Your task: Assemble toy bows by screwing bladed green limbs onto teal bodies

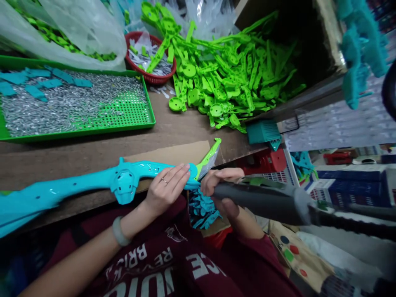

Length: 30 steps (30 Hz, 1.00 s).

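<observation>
A long turquoise plastic toy part [124,181] lies along the table edge, with a lime-green arm [210,153] angled off its right end. My left hand [168,185], a ring on one finger, is laid over the part near its round joint, fingers together and thumb hidden, holding it down. My right hand [221,181] is wrapped round the front of a dark grey electric screwdriver [260,198] with a coiled cord. The screwdriver points left at the joint between the two pieces. Its tip is hidden by my fingers.
A green tray [130,109] holds many screws and several turquoise pieces. Beside it stand a red basket [130,53] of small parts and a heap of lime-green parts [213,74]. A teal basket [262,133] sits at the right edge. Turquoise parts [202,206] lie below the table.
</observation>
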{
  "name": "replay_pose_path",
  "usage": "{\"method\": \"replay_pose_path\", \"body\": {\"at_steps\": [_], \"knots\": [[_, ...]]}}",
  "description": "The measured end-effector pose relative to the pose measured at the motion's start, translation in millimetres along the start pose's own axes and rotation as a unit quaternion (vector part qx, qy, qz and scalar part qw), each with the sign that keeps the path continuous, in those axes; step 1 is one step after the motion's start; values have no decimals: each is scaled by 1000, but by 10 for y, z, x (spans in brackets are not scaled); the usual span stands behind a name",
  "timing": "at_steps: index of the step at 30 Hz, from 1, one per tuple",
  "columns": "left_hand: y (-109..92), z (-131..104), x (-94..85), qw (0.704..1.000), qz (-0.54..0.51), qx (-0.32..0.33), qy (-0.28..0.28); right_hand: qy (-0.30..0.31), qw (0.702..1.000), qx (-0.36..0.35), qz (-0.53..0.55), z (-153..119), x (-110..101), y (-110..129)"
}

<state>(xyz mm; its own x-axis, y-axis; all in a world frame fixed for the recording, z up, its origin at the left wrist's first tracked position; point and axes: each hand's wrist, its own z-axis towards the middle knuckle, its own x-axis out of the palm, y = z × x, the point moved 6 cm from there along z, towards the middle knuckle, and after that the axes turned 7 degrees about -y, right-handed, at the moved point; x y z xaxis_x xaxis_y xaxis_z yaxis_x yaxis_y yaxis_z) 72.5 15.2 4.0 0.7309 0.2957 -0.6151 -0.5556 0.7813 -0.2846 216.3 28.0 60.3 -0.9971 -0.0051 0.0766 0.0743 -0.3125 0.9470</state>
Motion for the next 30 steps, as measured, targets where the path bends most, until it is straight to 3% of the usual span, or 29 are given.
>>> {"method": "replay_pose_path", "body": {"at_steps": [4, 6, 8, 10, 13, 15, 17, 19, 21, 24, 27, 30], "knots": [[27, 152, -86, 981, -100, -137, 98, -9, 997, -49, 59, 292, 124, 435], [88, 274, -219, 953, -188, -215, 98, -9, 995, -57, 86, 463, 244, 564], [197, 429, -370, 937, -248, -232, 84, 8, 990, -79, 120, 638, 422, 610], [398, 585, -512, 946, -246, -190, 93, 32, 983, -110, 141, 830, 640, 563], [929, 742, -722, 976, -78, -135, 153, 24, 976, -168, 136, 1178, 963, 328], [1299, 793, -895, 970, 90, -143, 177, -14, 979, -175, 106, 1456, 1147, 50], [1435, 801, -1046, 956, 204, -140, 159, -53, 985, -146, 71, 1738, 1292, -298], [1256, 717, -1054, 962, 220, -87, 134, -70, 990, -108, 56, 1975, 1400, -642], [891, 507, -892, 977, 151, -15, 147, -65, 994, -76, 54, 2137, 1483, -930], [491, 139, -584, 978, 104, -21, 178, -53, 997, -49, 40, 2245, 1556, -1203], [311, -28, -402, 976, 126, -18, 178, -49, 998, -41, 25, 2263, 1588, -1305], [301, -8, -351, 971, 147, -31, 184, -45, 998, -39, 32, 2256, 1604, -1310]]}}
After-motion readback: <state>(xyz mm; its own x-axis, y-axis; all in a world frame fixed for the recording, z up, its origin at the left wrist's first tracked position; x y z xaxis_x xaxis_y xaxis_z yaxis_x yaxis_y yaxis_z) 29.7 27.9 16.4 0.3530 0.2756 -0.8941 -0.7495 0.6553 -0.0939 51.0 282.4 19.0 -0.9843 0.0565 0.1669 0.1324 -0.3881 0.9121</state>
